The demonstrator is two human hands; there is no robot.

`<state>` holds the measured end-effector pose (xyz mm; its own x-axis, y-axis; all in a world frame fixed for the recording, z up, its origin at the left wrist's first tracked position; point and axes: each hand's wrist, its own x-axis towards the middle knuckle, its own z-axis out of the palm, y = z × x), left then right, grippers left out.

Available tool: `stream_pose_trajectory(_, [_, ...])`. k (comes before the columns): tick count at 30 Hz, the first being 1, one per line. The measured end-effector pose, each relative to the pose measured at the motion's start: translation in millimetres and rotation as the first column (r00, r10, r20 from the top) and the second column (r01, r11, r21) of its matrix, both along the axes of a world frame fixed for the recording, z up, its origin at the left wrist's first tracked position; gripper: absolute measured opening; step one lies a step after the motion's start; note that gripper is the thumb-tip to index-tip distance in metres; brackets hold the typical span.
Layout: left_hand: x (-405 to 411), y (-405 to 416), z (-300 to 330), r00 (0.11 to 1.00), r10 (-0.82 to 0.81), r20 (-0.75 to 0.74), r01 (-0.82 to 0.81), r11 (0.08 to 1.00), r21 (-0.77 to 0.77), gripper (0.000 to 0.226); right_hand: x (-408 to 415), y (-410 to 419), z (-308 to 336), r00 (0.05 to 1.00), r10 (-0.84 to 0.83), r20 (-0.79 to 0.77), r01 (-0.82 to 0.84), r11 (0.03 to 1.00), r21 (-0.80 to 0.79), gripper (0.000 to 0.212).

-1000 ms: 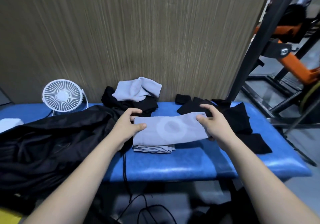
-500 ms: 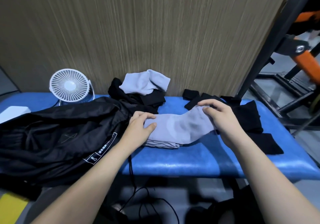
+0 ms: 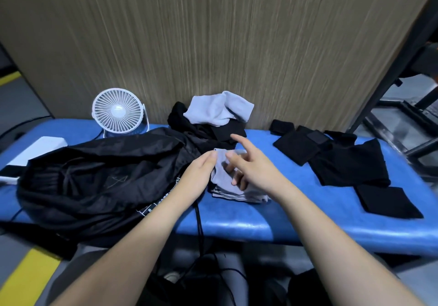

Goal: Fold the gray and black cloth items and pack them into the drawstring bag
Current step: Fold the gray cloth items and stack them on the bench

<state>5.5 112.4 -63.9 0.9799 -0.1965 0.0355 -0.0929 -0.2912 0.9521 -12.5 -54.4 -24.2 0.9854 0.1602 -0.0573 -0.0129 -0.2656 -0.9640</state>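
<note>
gray cloth [image 3: 221,177] | black bag [image 3: 99,177] | blue bench [image 3: 272,222] | white fan [image 3: 117,110]

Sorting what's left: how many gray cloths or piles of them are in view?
2: a crumpled gray cloth by the wall, and a gray stack under both hands. More may be hidden.

Place: a gym or fitness room, by the look of the fittings.
Surface: a blue padded vinyl bench top [image 3: 237,225], glossy and rounded at its front edge like exercise or massage upholstery.
Equipment: a black metal frame of slanted bars [image 3: 388,73] stands at the right, with more dark bars low behind it; its details are blurred.
Floor: grey, with a yellow painted stripe [image 3: 23,279] at the lower left.
Backdrop: a tall panel of streaked olive-brown wood grain [image 3: 213,45] directly behind the bench.
Comfort item: a small white round desk fan [image 3: 116,111] on the bench's far edge.
</note>
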Motion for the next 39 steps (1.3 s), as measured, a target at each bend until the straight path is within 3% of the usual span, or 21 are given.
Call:
stream_pose_trajectory(2, [1, 1, -2, 0.999, 0.020, -0.025, -0.019, 1.000, 0.020, 0.021, 2, 1, -1, 1.000, -0.023, -0.006, 0.023, 1.000, 0.003, 0.035])
stream_pose_trajectory(6, [3, -1, -5, 0.999, 0.046, 0.010, -0.047, 0.991, 0.126, 0.057, 4, -5, -3, 0.992, -0.105, 0.075, 0.103, 0.994, 0.028, 0.014])
stream_pose_trajectory(8, [5, -3, -5, 0.997, 0.071, 0.015, -0.072, 0.993, 0.094, 0.058, 5, -14, -5, 0.943, -0.168, 0.288, 0.212, 0.969, -0.126, 0.017])
stream_pose_trajectory(11, [5, -5, 2, 0.996, 0.075, 0.039, -0.079, 0.992, 0.097, 0.049, 5, -31, -13, 0.871, -0.047, 0.489, 0.274, 0.873, -0.403, 0.017])
stream_pose_trajectory(14, [3, -6, 9, 0.996, 0.048, 0.069, -0.055, 0.993, 0.107, 0.045, 3, -45, -28, 0.929, 0.116, 0.351, 0.124, 0.796, -0.592, 0.038])
stream_pose_trajectory(18, [3, -10, 4, 0.991, -0.041, 0.126, 0.012, 0.974, 0.225, 0.049, -5, -48, -47, 0.969, 0.209, 0.134, -0.072, 0.753, -0.655, 0.064])
stream_pose_trajectory(20, [4, -9, -6, 0.983, -0.108, 0.146, 0.036, 0.904, 0.426, 0.054, -8, -48, -54, 0.968, 0.223, 0.113, -0.087, 0.725, -0.683, 0.068])
stream_pose_trajectory(23, [5, -2, -20, 0.983, -0.149, 0.108, 0.034, 0.724, 0.689, 0.063, -8, -47, -61, 0.968, 0.236, 0.086, -0.098, 0.671, -0.735, 0.070])
stream_pose_trajectory(26, [7, 1, -22, 0.984, -0.138, 0.111, 0.021, 0.714, 0.700, 0.064, -9, -48, -63, 0.969, 0.235, 0.079, -0.098, 0.656, -0.749, 0.070])
stream_pose_trajectory(29, [4, -4, -15, 0.989, -0.061, 0.133, -0.023, 0.831, 0.556, 0.068, -9, -48, -63, 0.969, 0.217, 0.118, -0.064, 0.683, -0.727, 0.070])
stream_pose_trajectory(31, [-2, -7, -9, 0.973, -0.035, 0.227, -0.065, 0.906, 0.417, 0.068, -8, -49, -60, 0.965, 0.203, 0.164, -0.022, 0.690, -0.723, 0.070])
stream_pose_trajectory(34, [-6, -8, 3, 0.906, -0.075, 0.416, -0.074, 0.940, 0.332, 0.052, -4, -53, -47, 0.942, 0.174, 0.288, 0.076, 0.725, -0.684, 0.069])
stream_pose_trajectory(37, [-6, -10, 7, 0.882, -0.172, 0.438, -0.048, 0.892, 0.449, 0.046, 1, -55, -37, 0.923, 0.166, 0.348, 0.111, 0.750, -0.652, 0.077])
stream_pose_trajectory(39, [-5, -9, -2, 0.881, -0.296, 0.369, -0.019, 0.758, 0.652, 0.053, 3, -53, -44, 0.940, 0.228, 0.252, 0.026, 0.691, -0.722, 0.079])
